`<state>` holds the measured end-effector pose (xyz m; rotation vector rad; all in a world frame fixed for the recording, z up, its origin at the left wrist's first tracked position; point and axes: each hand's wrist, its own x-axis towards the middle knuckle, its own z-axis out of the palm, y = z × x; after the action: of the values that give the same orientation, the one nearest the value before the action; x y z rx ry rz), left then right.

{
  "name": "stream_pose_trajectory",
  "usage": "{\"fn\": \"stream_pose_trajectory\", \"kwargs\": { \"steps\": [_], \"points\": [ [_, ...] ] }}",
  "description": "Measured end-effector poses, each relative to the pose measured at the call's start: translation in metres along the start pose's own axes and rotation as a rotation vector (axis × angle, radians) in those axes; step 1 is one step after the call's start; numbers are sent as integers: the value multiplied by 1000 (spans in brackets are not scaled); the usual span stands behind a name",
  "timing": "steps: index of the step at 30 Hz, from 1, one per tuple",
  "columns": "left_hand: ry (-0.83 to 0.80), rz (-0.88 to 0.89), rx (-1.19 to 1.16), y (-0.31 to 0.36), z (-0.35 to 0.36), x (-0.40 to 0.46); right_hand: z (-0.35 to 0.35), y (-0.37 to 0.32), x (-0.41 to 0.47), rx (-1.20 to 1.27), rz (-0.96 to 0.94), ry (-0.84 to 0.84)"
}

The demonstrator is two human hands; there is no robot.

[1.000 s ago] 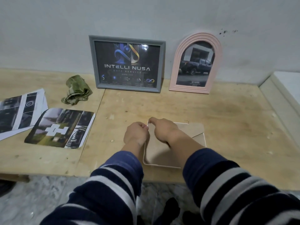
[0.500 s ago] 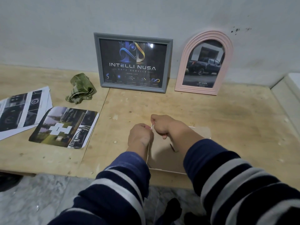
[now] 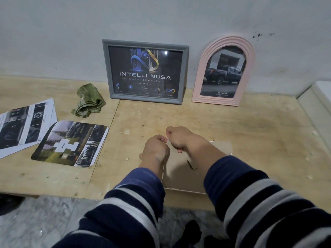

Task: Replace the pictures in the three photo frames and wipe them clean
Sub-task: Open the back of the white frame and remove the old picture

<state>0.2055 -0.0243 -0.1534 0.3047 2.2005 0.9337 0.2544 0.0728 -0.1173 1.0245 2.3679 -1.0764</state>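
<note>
A white-rimmed photo frame (image 3: 180, 171) lies face down at the table's near edge, brown backing board up, with a small dark tab on the board. My left hand (image 3: 156, 149) and my right hand (image 3: 180, 138) meet at its far left corner, both pinched on the white rim there. My forearms hide much of the frame. Against the wall lean a grey frame (image 3: 107, 72) holding an "INTELLI NUSA" print and a pink arched frame (image 3: 202, 72) holding a picture of a truck. A crumpled green cloth (image 3: 88, 101) lies left of the grey frame.
A loose round-cornered photo (image 3: 71, 143) and printed sheets (image 3: 23, 124) lie on the left of the wooden table (image 3: 259, 133). A white ledge (image 3: 320, 97) borders the right side. Marble floor (image 3: 35, 222) shows below the table's near edge.
Both hands stay at the frame's far left corner and have closed tighter together on its rim. The dark tab on the backing has come into sight. The view has shifted slightly.
</note>
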Motion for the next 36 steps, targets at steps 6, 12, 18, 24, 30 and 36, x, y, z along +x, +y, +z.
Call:
{"fn": "stream_pose_trajectory", "kwargs": {
  "steps": [6, 12, 18, 24, 30, 36],
  "points": [
    [21, -37, -93, 2, 4, -2, -4, 7, 9, -86, 13, 64],
    [54, -5, -83, 2, 7, -1, -10, 31, 15, -184, 102, 87],
    [32, -11, -36, 3, 6, -2, -14, 38, -8, -471, 230, 223],
    [27, 26, 0, 4, 10, -1, 15, 76, -14, -433, 9, 552],
    [-26, 239, 168, -1, 11, 10, 34, 82, -7, -524, -75, 777],
    [-112, 306, 283, 2, 7, 14, 32, 83, -5, -476, -166, 756]
  ]
}}
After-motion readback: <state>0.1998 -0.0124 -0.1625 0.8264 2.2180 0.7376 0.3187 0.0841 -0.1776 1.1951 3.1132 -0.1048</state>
